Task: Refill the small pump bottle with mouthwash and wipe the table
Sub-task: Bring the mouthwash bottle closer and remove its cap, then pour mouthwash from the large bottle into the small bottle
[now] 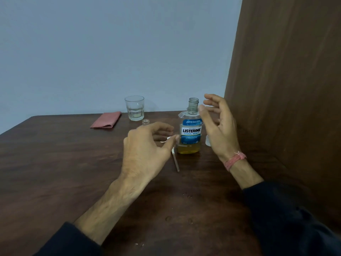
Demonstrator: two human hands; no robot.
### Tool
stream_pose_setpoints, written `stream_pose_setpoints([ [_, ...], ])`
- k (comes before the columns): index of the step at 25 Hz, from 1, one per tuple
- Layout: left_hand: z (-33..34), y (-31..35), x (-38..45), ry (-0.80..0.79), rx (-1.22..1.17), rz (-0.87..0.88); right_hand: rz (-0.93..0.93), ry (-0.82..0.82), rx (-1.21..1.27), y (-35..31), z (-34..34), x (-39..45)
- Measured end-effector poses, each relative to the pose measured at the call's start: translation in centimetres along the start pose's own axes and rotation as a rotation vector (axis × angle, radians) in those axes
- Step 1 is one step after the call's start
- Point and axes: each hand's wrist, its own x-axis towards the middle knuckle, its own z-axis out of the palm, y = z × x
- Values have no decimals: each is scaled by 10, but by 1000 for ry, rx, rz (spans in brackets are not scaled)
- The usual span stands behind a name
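Note:
The open mouthwash bottle point(191, 134) stands upright on the dark wooden table point(55, 163), with yellow liquid low in it and no cap on. My right hand point(220, 126) hovers just to its right, fingers loosely spread and holding nothing. My left hand point(145, 150) is left of the bottle and pinches the white pump head point(167, 139), whose thin dip tube point(175, 160) slants down to the table. Only the open neck of the small clear bottle point(145, 122) shows behind my left hand. A white cap point(207, 141) lies partly hidden behind my right hand.
A folded pink cloth point(106, 120) lies at the back left of the table. A drinking glass point(134, 108) with a little water stands beside it. Drops of liquid point(188, 196) dot the table near me. A wooden panel point(286, 89) walls off the right side.

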Motion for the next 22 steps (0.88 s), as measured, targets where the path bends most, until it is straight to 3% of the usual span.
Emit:
stream_pose_setpoints([
  [4, -32, -21, 17, 175, -62, 48, -22, -79, -25, -2, 20, -12],
  [9, -33, -59, 25, -22, -104, 30, 15, -9, 20, 5, 25, -12],
  [16, -19, -73, 30, 36, -218, -14, -54, -114, -29, 4, 33, -18],
  [22, -23, -76, 32, 32, -223, -37, -282, -31, -172, -17, 56, -6],
])
